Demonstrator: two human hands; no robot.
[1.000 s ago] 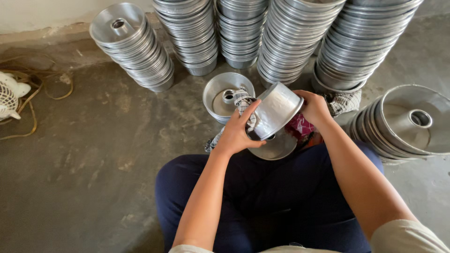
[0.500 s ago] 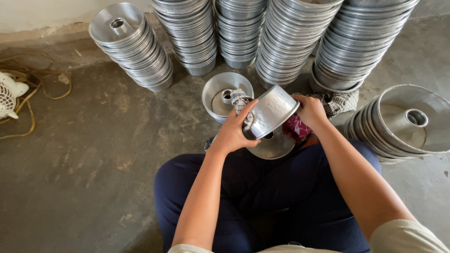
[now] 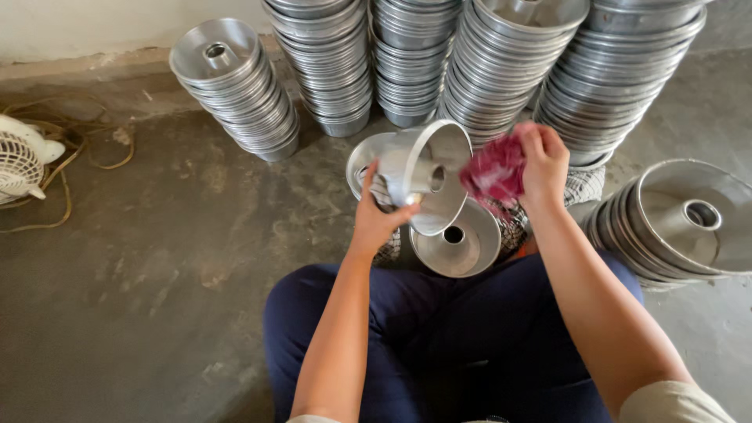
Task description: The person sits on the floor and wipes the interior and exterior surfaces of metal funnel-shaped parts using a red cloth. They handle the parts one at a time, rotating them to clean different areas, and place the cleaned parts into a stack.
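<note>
My left hand (image 3: 378,219) grips a tilted aluminium tube pan (image 3: 427,184); my right hand (image 3: 540,164) pinches a crumpled red rag (image 3: 493,174) just beside its rim, above another pan (image 3: 457,243).

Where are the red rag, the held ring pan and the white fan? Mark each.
red rag (image 3: 493,174), head view, middle of the bunched cloth.
held ring pan (image 3: 448,160), head view, inner wall beside the centre tube.
white fan (image 3: 19,160), head view, grille.

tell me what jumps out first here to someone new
Tall stacks of shiny metal ring-shaped cake pans line the back wall. At centre, the left hand holds one pan tilted, while the right hand bunches a red cloth beside it.
</note>
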